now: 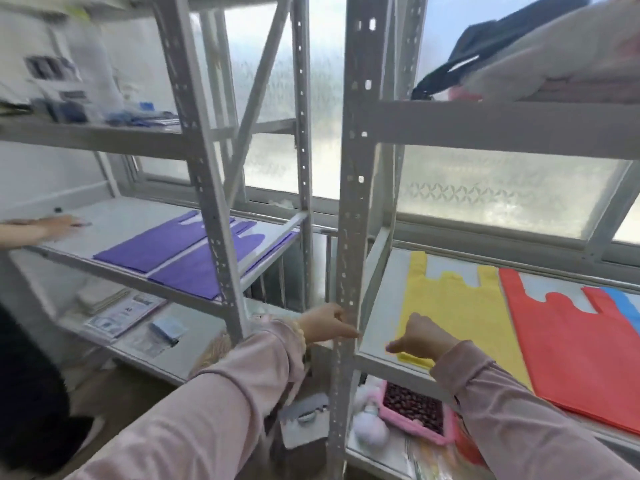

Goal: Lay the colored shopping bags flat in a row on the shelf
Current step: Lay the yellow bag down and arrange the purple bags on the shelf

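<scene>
On the right-hand shelf [381, 271] a yellow bag [464, 306] lies flat, a red bag [571, 341] lies just beside it to the right, and a strip of a blue bag [623, 303] shows at the far edge, partly under the red one. Two purple bags [180, 251] lie side by side on the neighbouring left shelf [114, 216].

The right hand [420, 336] rests at the yellow bag's near left corner, fingers curled; it seems to pinch or press that corner, though I cannot tell which for sure. The left hand [327, 323] is at the grey upright post [349, 202] of the rack, fingers loosely bent against it, and whether it truly grips the post is unclear. Another person's hand [52, 225] lies on the left shelf, well apart.

The step in hand looks like squaring up the yellow bag. The risks, as I judge them: a tug at the corner could drag the thin bag off the shelf's front lip, or slide it sideways into the red bag and ruck both. The red bag's near corner overhangs the edge already, so a brushing sleeve [519, 410] could pull it down
</scene>
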